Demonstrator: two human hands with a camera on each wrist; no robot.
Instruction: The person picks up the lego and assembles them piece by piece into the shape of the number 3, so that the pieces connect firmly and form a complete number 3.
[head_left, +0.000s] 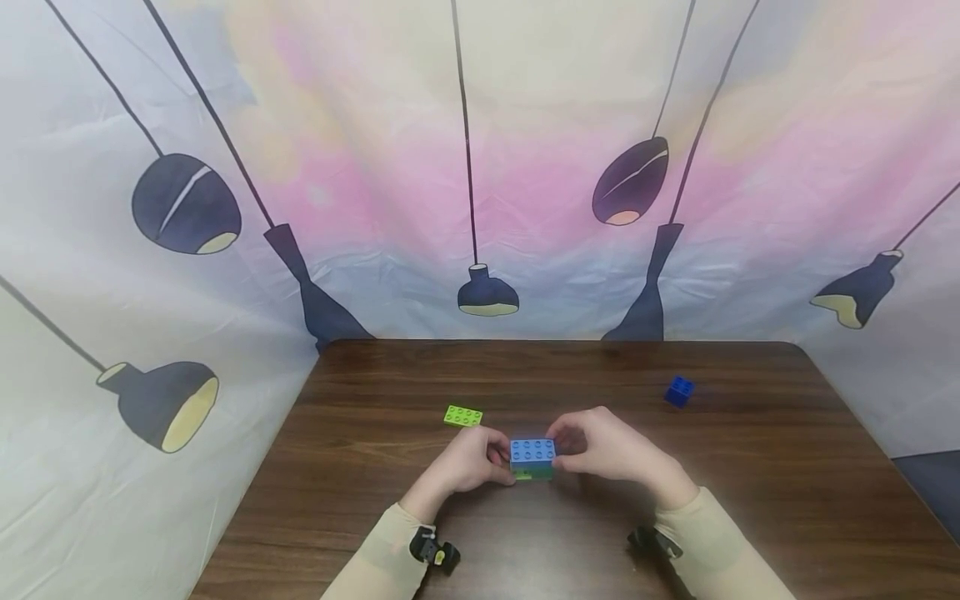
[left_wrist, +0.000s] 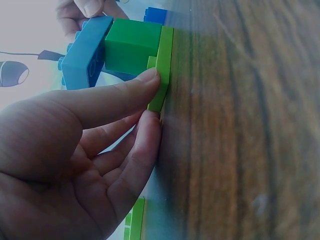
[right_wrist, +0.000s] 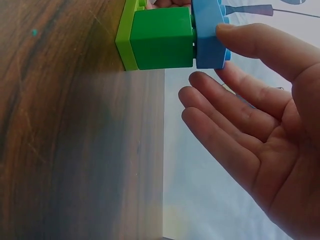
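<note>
A small stack of toy building bricks stands on the table in front of me. At its bottom is a lime green plate (left_wrist: 165, 65), with a green brick (right_wrist: 162, 40) on it. The light blue brick (head_left: 532, 450) lies on top, studs up; a narrow gap with studs shows under it in the right wrist view. My left hand (head_left: 465, 460) pinches the lime plate's edge between thumb and fingers. With thumb and index finger, my right hand (head_left: 611, 446) holds the light blue brick's right end, its other fingers extended. Some darker blue shows behind the green brick, its shape partly hidden.
Another lime green plate (head_left: 463, 416) lies on the brown wooden table (head_left: 375, 492), behind my left hand. A dark blue brick (head_left: 679, 391) sits farther back on the right. A cloth backdrop (head_left: 405, 192) printed with lamps hangs behind the table.
</note>
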